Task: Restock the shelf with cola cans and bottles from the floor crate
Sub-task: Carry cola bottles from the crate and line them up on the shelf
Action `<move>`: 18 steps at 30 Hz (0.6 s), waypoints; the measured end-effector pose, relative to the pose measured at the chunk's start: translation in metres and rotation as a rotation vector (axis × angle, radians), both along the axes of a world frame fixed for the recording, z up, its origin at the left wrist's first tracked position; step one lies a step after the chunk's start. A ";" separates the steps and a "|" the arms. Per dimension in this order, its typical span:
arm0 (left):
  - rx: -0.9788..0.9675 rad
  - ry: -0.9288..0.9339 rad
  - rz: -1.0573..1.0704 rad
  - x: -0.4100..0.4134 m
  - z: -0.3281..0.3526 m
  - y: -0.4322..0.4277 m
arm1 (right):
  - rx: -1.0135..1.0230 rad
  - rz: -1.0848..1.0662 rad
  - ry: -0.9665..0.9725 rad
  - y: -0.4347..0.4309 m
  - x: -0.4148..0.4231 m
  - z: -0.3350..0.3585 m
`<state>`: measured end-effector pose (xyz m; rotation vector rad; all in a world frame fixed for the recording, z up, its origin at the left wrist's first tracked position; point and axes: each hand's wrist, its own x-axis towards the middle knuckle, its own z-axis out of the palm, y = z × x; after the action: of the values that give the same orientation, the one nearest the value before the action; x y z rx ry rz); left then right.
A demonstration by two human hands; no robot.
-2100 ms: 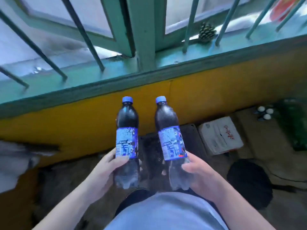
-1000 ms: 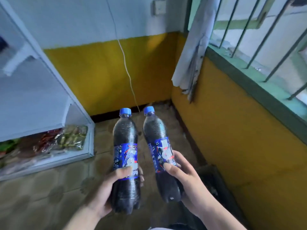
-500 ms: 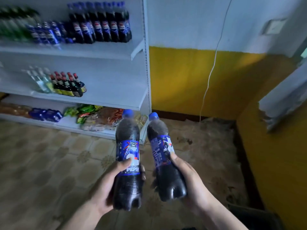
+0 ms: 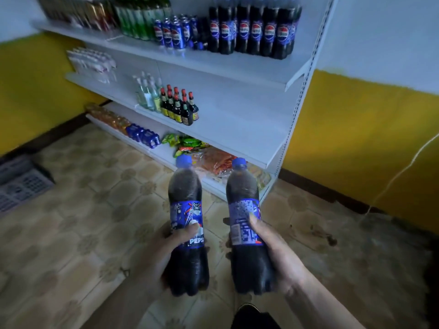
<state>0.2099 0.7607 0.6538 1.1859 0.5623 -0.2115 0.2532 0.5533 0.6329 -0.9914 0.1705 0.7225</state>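
Head view: the left hand (image 4: pixel 166 248) grips a cola bottle (image 4: pixel 187 210) low on its body, fingers (image 4: pixel 190 230) curled round it, thumb across the blue label. The right hand (image 4: pixel 278 252) holds a second bottle (image 4: pixel 244 210) the same way, thumb on the label and fingertips showing round its far side. Both bottles are upright with blue caps, side by side but apart, held above the floor (image 4: pixel 71 222) just before the front edge of the bottom shelf.

The floor is beige patterned tile, stained dark toward the right wall. A white shelf unit (image 4: pixel 237 67) stands against a wall (image 4: pixel 356 138) that is yellow below and white above, with a dark skirting. Near the right end of the top shelf stands a row of large cola bottles (image 4: pixel 254 29); left of them are blue cans (image 4: pixel 171 34), then green bottles (image 4: pixel 140 20). The middle shelf carries small dark bottles (image 4: pixel 180 108) with red caps near its front edge, clear bottles (image 4: pixel 147 93) just beside them, and pale packs at its left end; its right half is bare. The bottom shelf holds blue packs (image 4: pixel 142 136) and snack bags (image 4: pixel 202 153). A grey crate (image 4: pixel 21 184) lies on the floor at the left edge of the view. A thin white cable (image 4: pixel 399 174) hangs down the yellow wall on the right. A dark shoe (image 4: pixel 247 309) shows at the bottom.
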 end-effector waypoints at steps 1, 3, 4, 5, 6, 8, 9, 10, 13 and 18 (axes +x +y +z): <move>0.010 -0.024 0.024 0.017 -0.001 0.000 | -0.037 -0.007 -0.012 0.003 0.018 -0.003; -0.025 -0.075 0.062 0.045 -0.005 -0.001 | -0.058 -0.012 0.010 0.008 0.056 -0.006; -0.063 -0.041 0.092 0.063 -0.007 -0.001 | -0.039 -0.001 0.054 0.008 0.076 -0.008; -0.095 0.012 0.089 0.081 -0.003 -0.003 | -0.014 0.018 0.115 0.008 0.095 -0.009; -0.131 0.058 0.083 0.099 0.000 -0.004 | 0.023 0.033 0.174 0.007 0.114 -0.009; -0.144 0.121 0.087 0.137 0.001 -0.003 | 0.072 0.041 0.245 0.004 0.152 -0.012; -0.158 0.124 0.098 0.153 0.002 -0.003 | 0.087 0.032 0.268 0.003 0.170 -0.015; -0.171 0.111 0.103 0.169 0.002 -0.003 | 0.083 0.020 0.273 0.001 0.188 -0.016; -0.149 0.074 0.123 0.209 0.003 -0.002 | 0.002 0.065 0.230 0.005 0.240 -0.010; -0.126 -0.041 0.170 0.262 0.020 0.001 | -0.029 0.053 0.075 0.003 0.303 0.012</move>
<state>0.4714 0.7614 0.6736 1.0125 0.6021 -0.0766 0.5562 0.5566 0.6449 -1.0003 0.2215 0.8086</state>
